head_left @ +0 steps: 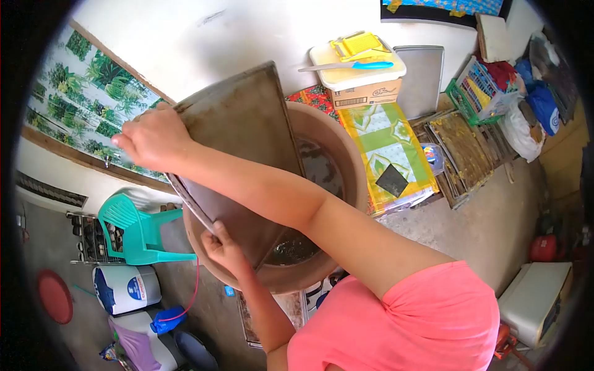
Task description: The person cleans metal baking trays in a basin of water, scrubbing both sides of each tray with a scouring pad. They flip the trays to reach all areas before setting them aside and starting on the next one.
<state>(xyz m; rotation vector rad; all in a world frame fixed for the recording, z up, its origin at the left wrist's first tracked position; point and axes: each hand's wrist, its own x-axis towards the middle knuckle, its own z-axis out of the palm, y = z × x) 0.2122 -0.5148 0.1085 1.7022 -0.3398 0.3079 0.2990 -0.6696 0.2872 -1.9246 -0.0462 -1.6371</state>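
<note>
A stained metal baking tray (238, 123) stands tilted in a large brown tub (356, 179), its lower part inside. Dark water (294, 248) with some foam shows at the bottom of the tub. My right hand (156, 137) reaches across and is closed at the tray's upper left corner; its fingertips are partly hidden. Lower down, my left hand (226, 248) grips the near long rim of the same tray, thumb over the edge.
A knife (346, 66) and a yellow slicer (360, 45) lie on a lidded container above a cardboard box (365, 94). Another tray (421, 80) leans on the wall. Left are a green chair (139, 229) and a white bucket (130, 287). Boards (461, 145) are stacked at right.
</note>
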